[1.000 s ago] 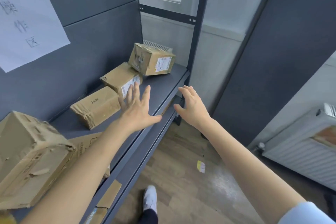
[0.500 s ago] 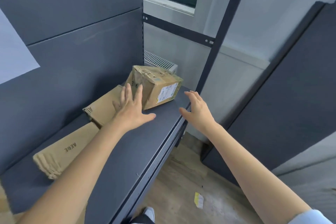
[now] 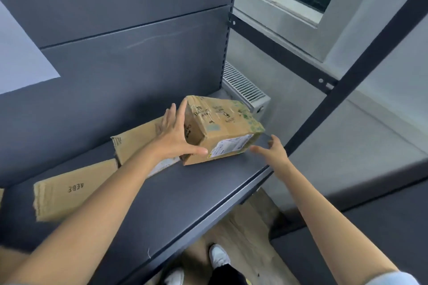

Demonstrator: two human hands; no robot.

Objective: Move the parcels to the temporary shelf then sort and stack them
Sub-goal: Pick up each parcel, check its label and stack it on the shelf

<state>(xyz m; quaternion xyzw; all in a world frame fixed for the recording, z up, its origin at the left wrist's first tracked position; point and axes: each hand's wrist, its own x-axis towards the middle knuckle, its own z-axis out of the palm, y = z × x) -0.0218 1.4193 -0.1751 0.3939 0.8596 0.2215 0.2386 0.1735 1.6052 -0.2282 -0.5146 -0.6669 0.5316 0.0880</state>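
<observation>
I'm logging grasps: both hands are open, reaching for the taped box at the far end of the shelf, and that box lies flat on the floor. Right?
Not quite. The head view shows the taped box on the shelf, not on the floor. The rest holds: left hand and right hand are open, reaching for it.

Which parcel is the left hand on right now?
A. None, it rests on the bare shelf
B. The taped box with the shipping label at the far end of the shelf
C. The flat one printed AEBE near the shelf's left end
B: the left hand spreads against the near left side of the taped box, while the AEBE parcel lies untouched further left on the shelf.
</observation>
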